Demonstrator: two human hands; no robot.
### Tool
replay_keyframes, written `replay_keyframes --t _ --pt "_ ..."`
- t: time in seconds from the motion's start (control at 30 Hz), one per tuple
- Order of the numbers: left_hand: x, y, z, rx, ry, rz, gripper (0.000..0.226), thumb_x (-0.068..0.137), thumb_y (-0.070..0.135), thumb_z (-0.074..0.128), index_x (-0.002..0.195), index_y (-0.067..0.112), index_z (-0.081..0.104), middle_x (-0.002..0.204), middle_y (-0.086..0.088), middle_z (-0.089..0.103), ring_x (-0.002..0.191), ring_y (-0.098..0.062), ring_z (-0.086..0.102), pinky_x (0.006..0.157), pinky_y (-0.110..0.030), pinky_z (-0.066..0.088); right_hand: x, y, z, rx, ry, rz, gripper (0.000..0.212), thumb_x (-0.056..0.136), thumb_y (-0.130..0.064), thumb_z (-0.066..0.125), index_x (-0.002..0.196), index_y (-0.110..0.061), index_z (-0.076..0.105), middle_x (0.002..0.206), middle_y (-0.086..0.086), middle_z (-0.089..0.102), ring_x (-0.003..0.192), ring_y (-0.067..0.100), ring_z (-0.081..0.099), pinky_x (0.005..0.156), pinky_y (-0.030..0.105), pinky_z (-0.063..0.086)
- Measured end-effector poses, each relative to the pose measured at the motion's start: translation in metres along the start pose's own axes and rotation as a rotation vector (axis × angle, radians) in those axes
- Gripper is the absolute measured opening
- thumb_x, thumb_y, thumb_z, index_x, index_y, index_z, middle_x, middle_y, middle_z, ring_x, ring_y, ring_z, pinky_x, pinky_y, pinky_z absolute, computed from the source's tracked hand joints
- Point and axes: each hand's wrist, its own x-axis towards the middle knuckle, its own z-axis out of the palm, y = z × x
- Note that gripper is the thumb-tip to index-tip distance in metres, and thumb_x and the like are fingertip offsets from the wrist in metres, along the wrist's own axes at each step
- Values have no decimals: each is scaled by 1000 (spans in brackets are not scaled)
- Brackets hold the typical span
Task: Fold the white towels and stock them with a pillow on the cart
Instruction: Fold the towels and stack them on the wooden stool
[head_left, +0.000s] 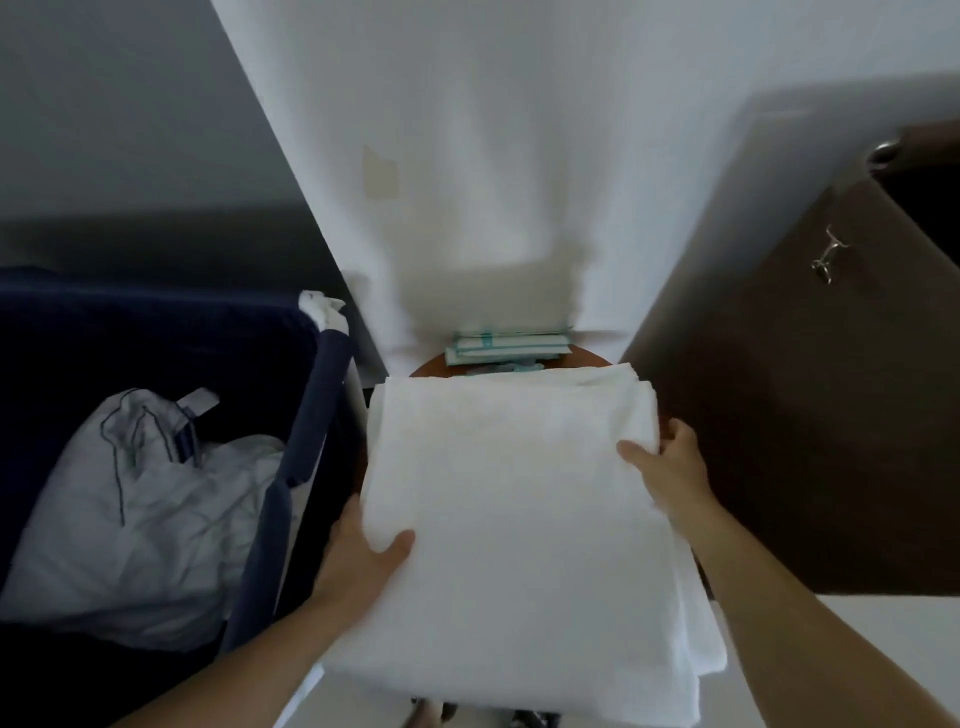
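Head view: a stack of folded white towels (514, 514), thick, layered at the right edge and lightly wrinkled on top, lies over a round brown table (592, 358) against the white wall, just right of the dark blue cart (306, 441) that holds a crumpled white pillow (140, 509). The left hand (363, 545) grips the stack's left edge, thumb on top and fingers hidden underneath, while the right hand (670, 462) clasps the right edge the same way. Behind the towels, teal-and-white packets (506, 345) sit on the table.
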Motion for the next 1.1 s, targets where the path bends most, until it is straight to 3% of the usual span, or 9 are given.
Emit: replay_keyframes --t 0.1,0.2,0.3,0.4,0.53,0.77,0.97,1.1 --pt "-13 -4 6 -31 29 -74 79 80 37 78 142 21 33 125 3 52 112 -19 53 90 -35 43 -4 7 -10 11 -137 25 39 78 -28 82 106 -27 54 93 -8 61 86 16 63 89 47 54" --pt "-22 -10 5 -33 4 -165 86 74 48 80 141 19 35 123 2 56 108 -21 56 89 -37 46 -21 26 -13 37 -213 82 43 74 -27 85 107 -18 58 96 -2 68 85 21 68 85 47 58" --pt "-25 -20 1 -48 -50 -270 81 71 56 80 131 11 49 113 0 64 98 -19 62 77 -33 49 -39 52 -20 64 -272 174 44 72 -27 87 105 -14 62 95 2 72 82 22 71 72 40 60" --pt "-25 -22 -7 -9 -81 -293 80 64 65 78 121 12 61 105 -1 70 93 -20 66 74 -32 52 -52 63 -25 109 -395 240 55 64 -26 93 110 -13 65 96 4 76 85 24 74 75 39 60" --pt "-32 -8 -7 52 -58 -228 54 82 52 73 113 9 61 97 -1 66 86 -19 62 68 -31 46 -78 72 -27 126 -448 261 49 64 -21 92 104 -13 65 99 5 73 90 26 69 65 35 55" --pt "-42 -8 -11 21 -72 -244 57 81 57 71 113 10 62 102 -4 66 91 -23 62 78 -36 48 -102 94 -27 125 -413 258 58 63 -19 92 110 -17 57 106 3 67 94 24 63 67 35 51" --pt "-45 3 -30 -52 -208 -215 55 74 55 78 105 10 70 96 -5 76 89 -26 71 83 -39 57 -99 59 -40 123 -397 149 54 71 -11 81 119 -21 59 114 3 67 102 28 62 92 48 52" --pt "-51 30 -50 -261 -359 -199 62 71 45 84 113 3 68 103 -11 75 97 -30 72 89 -42 55 -102 -4 -75 214 -487 -29 41 79 4 70 112 -20 65 103 5 73 92 26 70 71 36 55"
